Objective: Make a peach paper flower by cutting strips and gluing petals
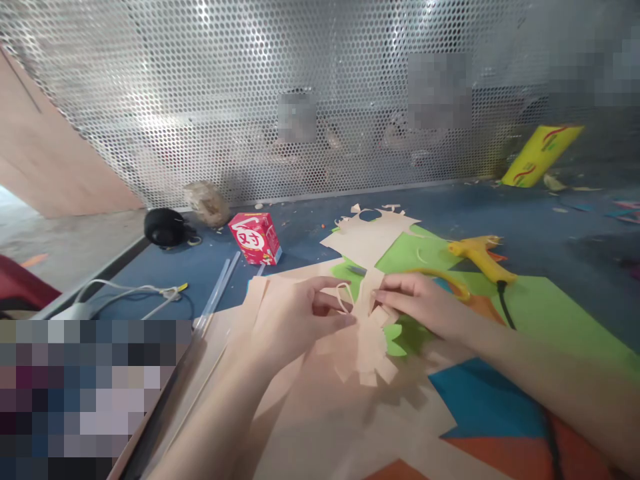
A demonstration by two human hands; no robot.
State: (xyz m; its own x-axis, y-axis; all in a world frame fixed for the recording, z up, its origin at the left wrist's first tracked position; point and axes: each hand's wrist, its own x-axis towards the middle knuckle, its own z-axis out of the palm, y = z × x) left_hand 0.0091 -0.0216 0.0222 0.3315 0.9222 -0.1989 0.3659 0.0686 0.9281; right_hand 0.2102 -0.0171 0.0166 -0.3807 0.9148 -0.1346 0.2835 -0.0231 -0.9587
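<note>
Between my hands is a pale peach paper cut-out (371, 340) with a fringe of tabs round its lower end and a strip rising from the top. My left hand (295, 320) pinches its left edge between thumb and fingers, beside a thin curled loop of paper (344, 297). On the other side, the fingers of my right hand (417, 300) are closed on the paper near the upper strip. Green leaf-shaped paper (395, 340) shows under the cut-out's right side. Scissors with yellow handles (461, 288) lie partly hidden behind my right hand.
A yellow glue gun (480, 259) with a black cord lies at right, on green paper (540, 303). Clear glue sticks (219, 293), a red carton (254, 239) and a white cable (125, 291) are at left. Cut peach paper (367, 239) lies ahead, before a perforated metal panel (225, 100).
</note>
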